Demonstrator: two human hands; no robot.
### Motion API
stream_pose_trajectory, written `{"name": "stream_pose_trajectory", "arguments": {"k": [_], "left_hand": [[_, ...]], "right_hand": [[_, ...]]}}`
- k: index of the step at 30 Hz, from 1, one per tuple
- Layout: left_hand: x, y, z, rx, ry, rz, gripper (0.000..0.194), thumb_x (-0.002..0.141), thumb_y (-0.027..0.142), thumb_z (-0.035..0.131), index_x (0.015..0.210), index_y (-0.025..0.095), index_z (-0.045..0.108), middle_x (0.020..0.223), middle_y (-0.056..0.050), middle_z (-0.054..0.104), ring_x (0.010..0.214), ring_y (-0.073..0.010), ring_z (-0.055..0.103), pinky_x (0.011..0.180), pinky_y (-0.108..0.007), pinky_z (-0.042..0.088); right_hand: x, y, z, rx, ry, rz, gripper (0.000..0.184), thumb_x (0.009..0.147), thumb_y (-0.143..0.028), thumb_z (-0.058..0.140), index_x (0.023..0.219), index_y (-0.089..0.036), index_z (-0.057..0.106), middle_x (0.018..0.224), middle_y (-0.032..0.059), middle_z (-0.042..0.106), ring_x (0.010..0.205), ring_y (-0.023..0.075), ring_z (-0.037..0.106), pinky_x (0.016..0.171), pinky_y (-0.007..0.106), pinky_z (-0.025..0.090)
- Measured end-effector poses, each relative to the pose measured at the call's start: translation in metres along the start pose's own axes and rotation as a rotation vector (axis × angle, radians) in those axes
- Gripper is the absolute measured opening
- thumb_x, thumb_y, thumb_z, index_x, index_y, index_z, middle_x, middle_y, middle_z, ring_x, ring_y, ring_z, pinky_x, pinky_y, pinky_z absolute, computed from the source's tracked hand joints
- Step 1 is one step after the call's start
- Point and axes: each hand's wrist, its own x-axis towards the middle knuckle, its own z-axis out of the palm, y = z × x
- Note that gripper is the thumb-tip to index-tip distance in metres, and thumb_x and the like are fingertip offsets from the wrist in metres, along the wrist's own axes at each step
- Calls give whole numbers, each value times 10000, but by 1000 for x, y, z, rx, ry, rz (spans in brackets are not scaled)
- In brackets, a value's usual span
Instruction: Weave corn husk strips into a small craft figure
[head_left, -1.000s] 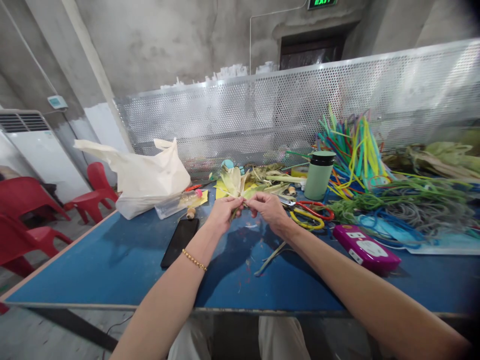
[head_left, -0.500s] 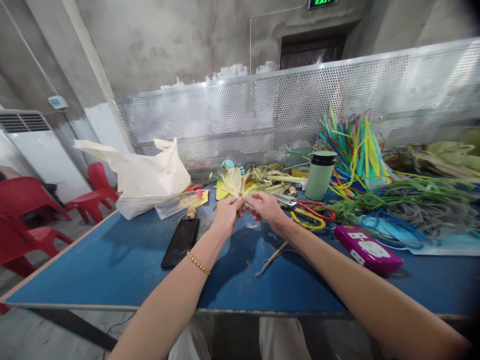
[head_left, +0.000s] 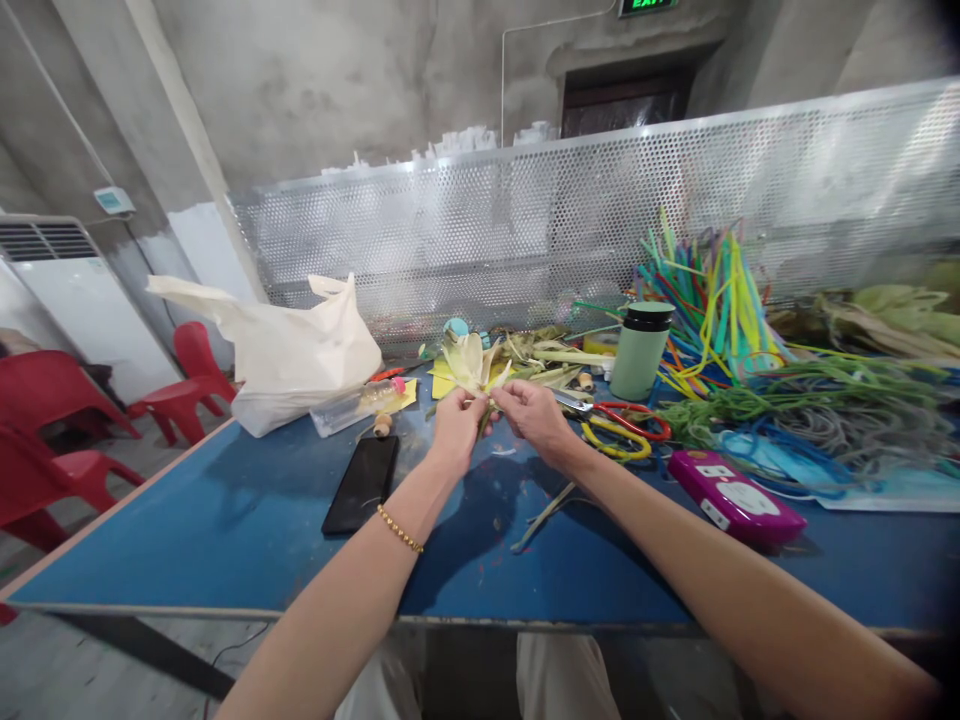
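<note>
Left hand [head_left: 457,422] and right hand [head_left: 527,412] pinch a corn-husk flower [head_left: 466,360] over a blue table [head_left: 225,545].
Both clamp its base, petals fanning outward; red-handled scissors [head_left: 610,409] lie near the right, a smartphone [head_left: 361,485] near the left.

pale husk [head_left: 466,362]: base partly hidden by fingers [head_left: 519,399]
exit sign [head_left: 647,5]: top cut off
nearest red chair [head_left: 84,478]: cut by left edge

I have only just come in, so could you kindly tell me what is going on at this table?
A person is working with both hands: the left hand and the right hand pinch the base of some pale leaves, fanned out like petals, above the blue table. A phone lies near the left forearm, and red-handled scissors lie beside the right wrist.
</note>
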Motion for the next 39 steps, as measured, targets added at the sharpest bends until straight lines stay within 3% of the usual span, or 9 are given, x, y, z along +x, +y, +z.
{"name": "stream_pose_trajectory", "arguments": {"k": [7, 15, 22, 33, 36, 39], "left_hand": [[2, -7, -3, 163, 35, 134, 142, 845, 235, 565, 745, 194, 474, 515, 34, 541, 416, -95, 461, 461, -225, 313], [1, -5, 3, 194, 52, 219, 116, 840, 193, 551, 744, 193, 486, 559, 46, 524, 426, -96, 469, 472, -235, 350], [0, -2, 5, 100, 32, 143, 133, 829, 167, 543, 709, 184, 488, 540, 36, 519, 428, -104, 483, 480, -241, 369], [7, -14, 11, -68, 126, 107, 114, 781, 175, 599, 725, 163, 501, 599, 44, 511, 471, -71, 461, 512, -213, 390], [5, -10, 10, -58, 112, 93, 129, 792, 181, 597, 724, 171, 488, 571, 47, 508, 451, -77, 464, 513, -222, 393], [2, -5, 7, 50, 98, 111, 123, 807, 144, 557, 720, 180, 477, 535, 47, 502, 429, -94, 479, 494, -231, 383]], "right_hand": [[-1, -3, 0, 79, -123, 67, 387, 666, -506, 757, 628, -187, 542, 409, -60, 484, 332, 48, 277, 349, 215, 196], [0, -3, 4, 191, -99, 58, 252, 688, -362, 679, 633, -204, 490, 446, -34, 572, 319, 45, 304, 342, 197, 185], [1, -3, 6, 245, -124, 62, 237, 665, -342, 663, 663, -210, 466, 460, -30, 597, 310, 45, 328, 346, 191, 177], [-1, -7, 7, 282, -116, 70, 221, 669, -320, 662, 688, -202, 476, 459, -33, 578, 378, 65, 428, 384, 177, 213], [-1, -5, 6, 287, -113, 56, 218, 676, -321, 664, 695, -204, 481, 469, -31, 581, 395, 78, 458, 389, 180, 231], [0, -4, 5, 287, -136, 86, 215, 688, -326, 649, 667, -203, 473, 468, -37, 569, 351, 53, 379, 372, 185, 201]]}}
